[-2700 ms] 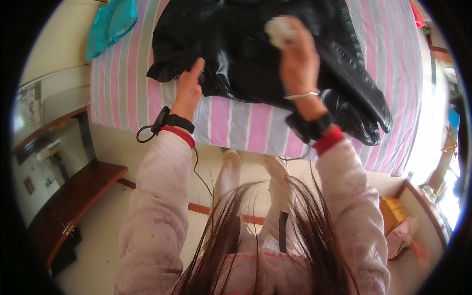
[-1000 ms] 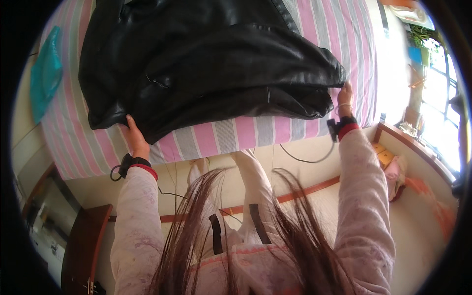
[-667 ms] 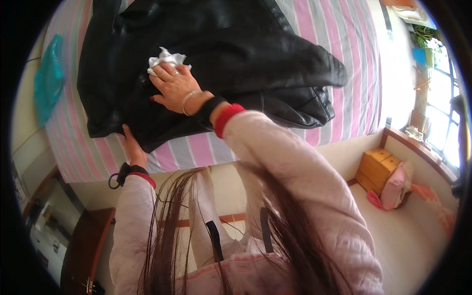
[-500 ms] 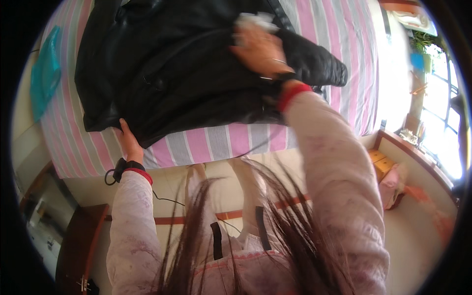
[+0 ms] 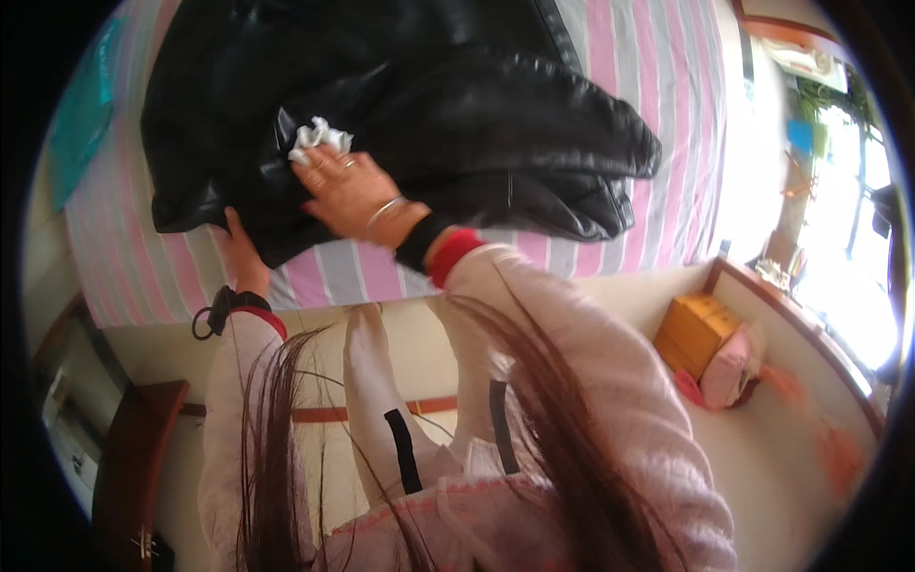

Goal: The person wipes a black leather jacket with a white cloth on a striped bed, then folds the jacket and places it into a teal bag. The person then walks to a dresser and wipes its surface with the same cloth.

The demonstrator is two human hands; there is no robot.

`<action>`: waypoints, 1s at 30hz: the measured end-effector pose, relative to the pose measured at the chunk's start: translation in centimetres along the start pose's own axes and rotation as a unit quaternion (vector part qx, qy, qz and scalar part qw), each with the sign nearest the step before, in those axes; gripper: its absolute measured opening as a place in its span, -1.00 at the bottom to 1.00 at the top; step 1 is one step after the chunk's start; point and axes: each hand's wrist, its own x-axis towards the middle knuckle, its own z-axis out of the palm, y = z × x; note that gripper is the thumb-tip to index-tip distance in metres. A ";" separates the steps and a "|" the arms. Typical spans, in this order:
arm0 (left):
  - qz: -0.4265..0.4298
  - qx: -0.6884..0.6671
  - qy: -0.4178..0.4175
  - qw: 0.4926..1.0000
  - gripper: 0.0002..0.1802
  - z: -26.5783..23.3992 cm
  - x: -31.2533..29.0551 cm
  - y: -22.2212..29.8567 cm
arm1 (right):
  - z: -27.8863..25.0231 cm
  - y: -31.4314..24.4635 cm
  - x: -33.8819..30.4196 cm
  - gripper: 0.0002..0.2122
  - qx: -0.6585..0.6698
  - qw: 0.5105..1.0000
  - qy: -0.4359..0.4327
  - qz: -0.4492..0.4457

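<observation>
A black leather jacket (image 5: 429, 114) lies spread on a bed with a pink, grey and white striped sheet (image 5: 357, 272). My right hand (image 5: 353, 195) presses a crumpled white tissue or cloth (image 5: 322, 136) against the jacket's left-middle part. Its fingers lie over the wad, and a ring and a bracelet show on it. At the near left edge, my left hand (image 5: 246, 257) grips the jacket's hem; one finger shows at the border while the others are hidden. A sleeve of the jacket stretches to the right.
Turquoise plastic or cloth (image 5: 84, 119) lies at the bed's left edge. A wooden box (image 5: 694, 334) with a pink bundle (image 5: 729, 370) stands on the floor at right, near a bright window. Dark wooden furniture (image 5: 143, 458) stands at lower left. Long hair hangs before my lap.
My right hand has swept left and nearer across the jacket with the white wad. The sleeve and lower edge at right have shifted, showing more folds. My left hand stays at the hem.
</observation>
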 end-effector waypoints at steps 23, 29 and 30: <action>-0.037 -0.022 0.056 0.998 -0.13 2.0 -2.5 3.1 | -9.5 15.8 1.6 -0.53 -0.101 0.984 -0.043 0.137; -0.011 0.127 0.100 0.987 -0.12 1.6 -1.3 1.8 | -16.1 26.6 -10.2 -0.19 -0.202 0.918 -0.022 0.341; -0.023 0.148 0.104 0.983 -0.11 1.6 -1.3 1.9 | -16.2 26.7 -11.5 -0.17 -0.205 0.899 -0.060 0.381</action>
